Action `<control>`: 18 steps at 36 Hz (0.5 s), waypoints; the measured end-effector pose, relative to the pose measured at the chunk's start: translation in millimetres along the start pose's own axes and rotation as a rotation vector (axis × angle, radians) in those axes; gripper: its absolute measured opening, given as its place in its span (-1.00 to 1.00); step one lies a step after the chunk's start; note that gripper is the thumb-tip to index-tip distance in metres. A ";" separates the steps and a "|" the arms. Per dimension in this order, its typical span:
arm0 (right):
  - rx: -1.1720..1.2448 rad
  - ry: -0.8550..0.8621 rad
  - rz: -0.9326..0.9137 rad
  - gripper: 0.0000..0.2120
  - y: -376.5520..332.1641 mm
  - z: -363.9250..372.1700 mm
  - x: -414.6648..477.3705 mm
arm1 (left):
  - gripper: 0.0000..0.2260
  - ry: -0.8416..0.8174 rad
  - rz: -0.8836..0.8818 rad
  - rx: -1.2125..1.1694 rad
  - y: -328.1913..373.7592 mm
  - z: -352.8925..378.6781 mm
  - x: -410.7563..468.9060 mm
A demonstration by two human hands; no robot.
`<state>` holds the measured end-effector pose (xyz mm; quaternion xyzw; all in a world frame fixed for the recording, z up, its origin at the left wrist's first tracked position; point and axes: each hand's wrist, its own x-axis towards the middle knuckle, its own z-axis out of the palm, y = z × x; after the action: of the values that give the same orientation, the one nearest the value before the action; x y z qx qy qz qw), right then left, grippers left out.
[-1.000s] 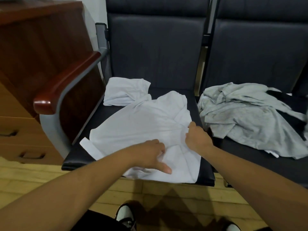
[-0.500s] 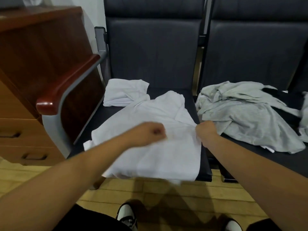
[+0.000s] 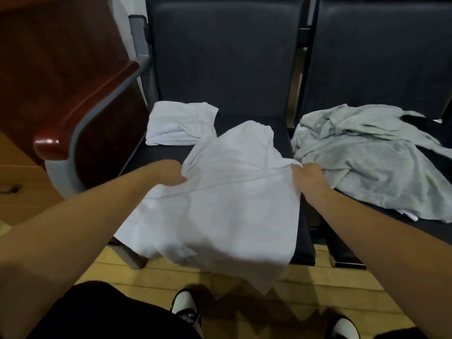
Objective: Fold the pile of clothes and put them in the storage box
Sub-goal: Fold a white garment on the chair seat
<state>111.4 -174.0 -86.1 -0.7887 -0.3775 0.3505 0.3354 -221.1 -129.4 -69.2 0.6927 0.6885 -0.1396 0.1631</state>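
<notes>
A white shirt [image 3: 227,192] is stretched over the left dark seat [image 3: 303,243], its lower part hanging past the front edge. My left hand [image 3: 171,176] grips its left side and my right hand [image 3: 309,177] grips its right side, both lifting the cloth. A folded white garment [image 3: 178,126] lies at the back left of the same seat. A loose pile of grey clothes [image 3: 367,155] with a black piece [image 3: 425,123] covers the right seat. No storage box is in view.
A wooden armrest [image 3: 80,113] on a grey frame stands left of the seat. A wooden cabinet with drawers [image 3: 19,182] is further left. Dark seat backs [image 3: 225,52] rise behind. My shoes [image 3: 186,307] stand on the wooden floor below.
My hands have moved apart to the two sides of the white shirt and raised it. Its lower part has slid further off the seat's front edge.
</notes>
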 end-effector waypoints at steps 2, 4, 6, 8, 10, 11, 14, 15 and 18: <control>0.064 -0.014 0.113 -0.56 -6.1 -1.7 -3.2 | -0.73 -0.289 -0.074 -0.040 -8.2 -1.7 -8.8; 0.149 -0.034 0.140 -0.53 -10.9 -4.1 -5.8 | -0.66 -0.450 -0.113 -0.070 -14.6 -2.6 -17.4; 0.201 -0.024 0.115 -0.46 -12.8 -2.5 -8.9 | -0.47 -0.395 -0.091 -0.026 -15.7 -5.0 -23.9; 0.267 -0.054 0.117 -0.42 -7.4 -1.8 -3.0 | -0.37 -0.170 -0.069 -0.067 -7.0 -7.4 -29.5; 0.315 -0.128 0.132 -0.46 -4.7 -2.4 -6.5 | -0.34 0.082 -0.041 -0.235 2.2 -4.5 -24.5; 0.323 -0.171 0.139 -0.53 -5.1 -3.0 -10.6 | -0.35 0.164 -0.034 -0.329 7.6 -2.8 -20.5; 0.238 -0.291 0.146 -0.69 -1.4 -7.5 -17.6 | -0.51 0.244 -0.062 -0.573 23.6 -1.9 -5.8; 0.228 -0.322 0.156 -0.72 -0.3 -9.2 -20.0 | -0.55 0.241 -0.079 -0.631 27.7 -2.7 -2.0; 0.242 -0.390 0.184 -0.81 1.0 -12.5 -24.3 | -0.59 0.198 -0.079 -0.595 37.5 -3.6 0.5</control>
<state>110.4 -198.0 -72.9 -0.6911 -0.3169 0.5681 0.3149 -183.7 -127.4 -64.9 0.5976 0.7380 0.1298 0.2853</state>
